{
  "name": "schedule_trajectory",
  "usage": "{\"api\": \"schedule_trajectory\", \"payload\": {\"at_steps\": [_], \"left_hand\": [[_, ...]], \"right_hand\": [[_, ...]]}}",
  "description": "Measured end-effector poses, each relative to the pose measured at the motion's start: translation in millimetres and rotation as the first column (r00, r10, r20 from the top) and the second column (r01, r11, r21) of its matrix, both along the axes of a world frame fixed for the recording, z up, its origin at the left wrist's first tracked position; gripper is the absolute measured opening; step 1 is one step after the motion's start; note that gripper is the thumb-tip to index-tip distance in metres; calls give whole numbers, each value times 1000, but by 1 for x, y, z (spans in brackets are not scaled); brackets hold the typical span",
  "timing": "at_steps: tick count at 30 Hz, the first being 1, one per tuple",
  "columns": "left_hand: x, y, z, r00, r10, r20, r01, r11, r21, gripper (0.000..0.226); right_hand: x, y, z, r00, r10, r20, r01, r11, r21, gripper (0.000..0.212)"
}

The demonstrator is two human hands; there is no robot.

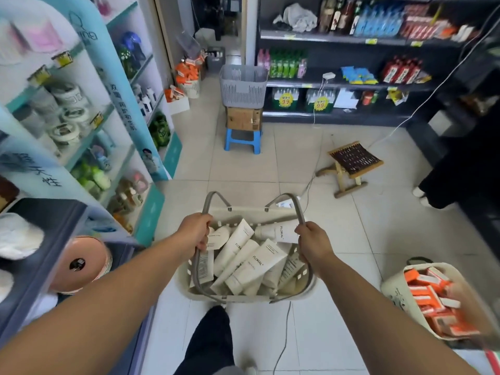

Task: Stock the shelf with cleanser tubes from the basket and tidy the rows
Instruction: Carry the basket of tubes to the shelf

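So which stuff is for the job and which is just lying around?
For the job:
beige basket, gripped by its handles in the left hand and right hand; cleanser tubes inside it.

Just lying about:
grey basket on a cardboard box on a blue stool; folding stool; basket of orange boxes.
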State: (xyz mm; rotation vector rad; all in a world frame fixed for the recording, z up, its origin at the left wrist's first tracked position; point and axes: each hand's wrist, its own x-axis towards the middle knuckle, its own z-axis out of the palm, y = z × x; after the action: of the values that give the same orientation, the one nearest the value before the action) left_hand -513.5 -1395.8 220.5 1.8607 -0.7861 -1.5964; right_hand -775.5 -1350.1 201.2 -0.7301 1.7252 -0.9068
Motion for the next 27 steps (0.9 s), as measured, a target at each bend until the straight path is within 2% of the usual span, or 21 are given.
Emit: {"api": "schedule_trajectory", "payload": {"at_steps": [9, 16, 19, 23, 27], "left_hand": [[-5, -178, -20, 996, -87, -5, 88, 995, 39, 24], [-19, -312, 1, 986, -164, 24, 164, 986, -18, 24], [-26, -364, 8, 983, -185, -13, 184, 982, -37, 24], [-41, -428, 15, 978, -198, -60, 196, 980, -32, 29], [-65, -491, 11, 980, -176, -90, 177, 984, -2, 33]], "right_hand": [[1, -156, -12, 997, -60, -52, 61, 998, 32, 9], [0, -265, 1, 987, -162, -14, 162, 987, 14, 10], [-10, -315, 6, 980, -194, -42, 194, 981, -20, 11], [-30, -385, 9, 980, -185, -71, 184, 983, -17, 16], [-59, -458, 1, 988, -152, -32, 151, 988, -24, 13]]}}
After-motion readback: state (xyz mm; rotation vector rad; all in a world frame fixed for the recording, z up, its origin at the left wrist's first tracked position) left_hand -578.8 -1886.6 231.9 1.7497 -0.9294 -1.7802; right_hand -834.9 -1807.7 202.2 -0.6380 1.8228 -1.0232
